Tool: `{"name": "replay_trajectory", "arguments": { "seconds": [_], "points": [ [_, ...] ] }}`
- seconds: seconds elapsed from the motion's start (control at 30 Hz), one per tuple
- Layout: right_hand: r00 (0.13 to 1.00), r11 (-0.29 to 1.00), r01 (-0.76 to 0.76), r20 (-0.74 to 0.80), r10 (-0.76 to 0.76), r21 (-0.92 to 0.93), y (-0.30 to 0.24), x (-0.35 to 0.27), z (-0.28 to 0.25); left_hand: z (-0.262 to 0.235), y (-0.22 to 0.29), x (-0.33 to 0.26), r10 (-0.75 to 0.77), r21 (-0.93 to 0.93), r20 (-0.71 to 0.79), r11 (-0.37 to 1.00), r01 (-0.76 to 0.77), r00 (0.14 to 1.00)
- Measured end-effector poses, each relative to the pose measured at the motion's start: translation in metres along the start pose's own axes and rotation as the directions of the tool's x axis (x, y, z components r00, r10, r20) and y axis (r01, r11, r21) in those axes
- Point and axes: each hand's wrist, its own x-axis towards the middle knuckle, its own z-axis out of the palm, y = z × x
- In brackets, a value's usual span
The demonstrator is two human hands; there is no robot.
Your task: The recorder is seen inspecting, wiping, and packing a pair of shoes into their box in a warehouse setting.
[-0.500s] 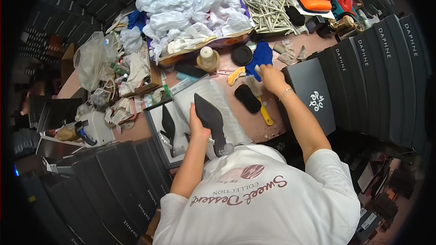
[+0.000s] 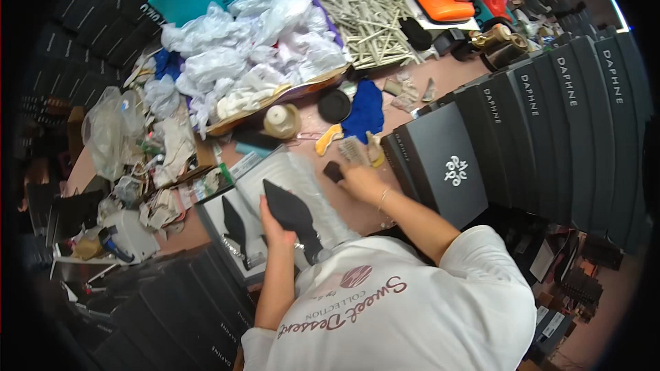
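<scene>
My left hand [image 2: 273, 225] grips a black pointed shoe [image 2: 291, 214] just below the middle of the frame, its toe aimed up and left. My right hand [image 2: 359, 180] lies at centre with fingers closed on a small black pad [image 2: 333, 171]. Just above it lie a bristle brush [image 2: 354, 151], a yellow shoehorn [image 2: 327, 139] and a blue cloth [image 2: 365, 110]. Below the shoe sits an open box [image 2: 227, 230] with a second black shoe [image 2: 234, 225]. Crumpled white paper [image 2: 254, 48] fills the upper middle; black boxes [image 2: 550, 117] stand in a row at right.

Two black shoes [image 2: 292, 216], one brush [image 2: 355, 152]
</scene>
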Motion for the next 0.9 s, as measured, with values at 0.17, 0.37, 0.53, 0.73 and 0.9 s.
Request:
{"name": "replay_trajectory", "arguments": {
  "seconds": [0.17, 0.37, 0.53, 0.73, 0.9],
  "points": [
    [0.927, 0.955, 0.298, -0.234, -0.292, -0.011, -0.007, -0.035, 0.042, 0.025, 0.016, -0.007, -0.049, 0.053, 0.012, 0.997, 0.048, 0.999],
    [0.847, 0.910, 0.365, -0.477, -0.236, 0.198, -0.013, -0.018, -0.023, 0.020, 0.015, -0.027, -0.165, -0.020, 0.031, 0.986, 0.166, 0.986],
    [0.699, 0.969, 0.247, -0.694, -0.175, 0.004, 0.011, 0.074, -0.069, 0.018, 0.000, -0.048, -0.239, -0.050, 0.112, 0.968, 0.246, 0.964],
    [0.794, 0.964, 0.091, -0.566, -0.221, -0.248, 0.038, 0.134, -0.043, 0.028, 0.011, -0.066, -0.182, -0.022, 0.139, 0.982, 0.186, 0.974],
    [0.836, 0.760, 0.509, -0.444, -0.323, 0.405, -0.071, 0.001, -0.083, 0.000, 0.009, -0.075, -0.092, -0.115, 0.209, 0.986, 0.118, 0.974]
  ]
}}
